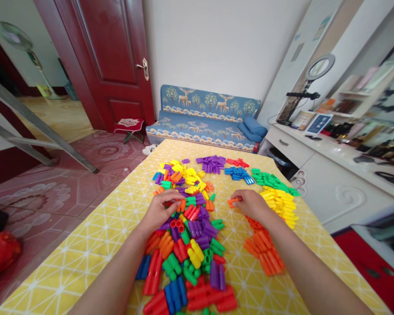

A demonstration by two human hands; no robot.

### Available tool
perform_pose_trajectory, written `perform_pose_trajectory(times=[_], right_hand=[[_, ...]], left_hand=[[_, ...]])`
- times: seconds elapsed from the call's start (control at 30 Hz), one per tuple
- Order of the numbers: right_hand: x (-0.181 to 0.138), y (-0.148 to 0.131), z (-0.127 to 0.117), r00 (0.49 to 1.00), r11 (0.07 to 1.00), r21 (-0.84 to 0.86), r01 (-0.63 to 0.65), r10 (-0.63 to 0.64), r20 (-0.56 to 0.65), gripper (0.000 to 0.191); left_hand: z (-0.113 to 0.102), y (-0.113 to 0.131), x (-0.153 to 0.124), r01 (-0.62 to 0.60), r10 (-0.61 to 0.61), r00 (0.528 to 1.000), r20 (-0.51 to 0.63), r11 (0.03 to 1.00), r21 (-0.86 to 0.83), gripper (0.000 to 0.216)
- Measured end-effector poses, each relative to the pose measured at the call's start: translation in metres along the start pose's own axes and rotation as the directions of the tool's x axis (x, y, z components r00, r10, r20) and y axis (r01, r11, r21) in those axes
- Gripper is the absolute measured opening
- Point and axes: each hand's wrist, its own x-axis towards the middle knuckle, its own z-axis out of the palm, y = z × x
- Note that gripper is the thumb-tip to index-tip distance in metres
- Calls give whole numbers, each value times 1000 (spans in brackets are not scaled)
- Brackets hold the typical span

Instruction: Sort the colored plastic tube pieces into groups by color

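A mixed heap of coloured plastic tube blocks [187,227] covers the middle of a table with a yellow patterned cloth [95,245]. My left hand [160,210] rests on the heap, fingers curled round blocks near an orange piece. My right hand [251,204] pinches an orange block [233,201] just right of the heap. Sorted groups lie around it: orange [262,253] under my right forearm, yellow [280,203], green [272,180], blue [239,173], red [238,162] and purple [212,162].
A blue patterned sofa [206,120] stands beyond the table's far edge, beside a dark red door [111,61]. A white counter [331,175] with a ring light [320,68] and small items runs along the right. A metal ladder [36,127] leans at left.
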Motion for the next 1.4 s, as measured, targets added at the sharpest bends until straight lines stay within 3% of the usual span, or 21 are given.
perform_pose_trajectory(times=[0.1,0.33,0.53,0.67,0.83,1.07,1.27,1.4], right_hand=[[-6,8,-9,998,994,-90,58,-56,29,19],[-14,8,-4,996,957,-283,63,-43,79,20],[-13,8,0,1000,955,-297,3,-7,-13,33],[-12,-12,10,994,989,-118,87,-93,-49,27],[-5,-44,35,959,947,155,282,-279,-44,43],[9,-55,48,972,955,196,223,-232,25,37],[7,-57,51,981,930,316,188,-196,-7,23],[4,-47,51,979,872,448,199,-201,-44,41]], left_hand=[[0,1,-1,-3,3,1000,3,1000,18,16],[0,1,-1,3,-3,1000,1,1000,8,16],[0,2,0,7,-7,1000,-5,1000,4,16],[0,3,0,11,-11,1000,-5,1000,1,16],[0,3,0,23,-23,1000,-14,1000,-12,15],[0,1,0,9,-9,1000,-3,1000,-10,15],[0,0,0,11,-11,1000,-6,1000,-10,15],[0,-2,0,16,-16,1000,-5,1000,-14,15]])
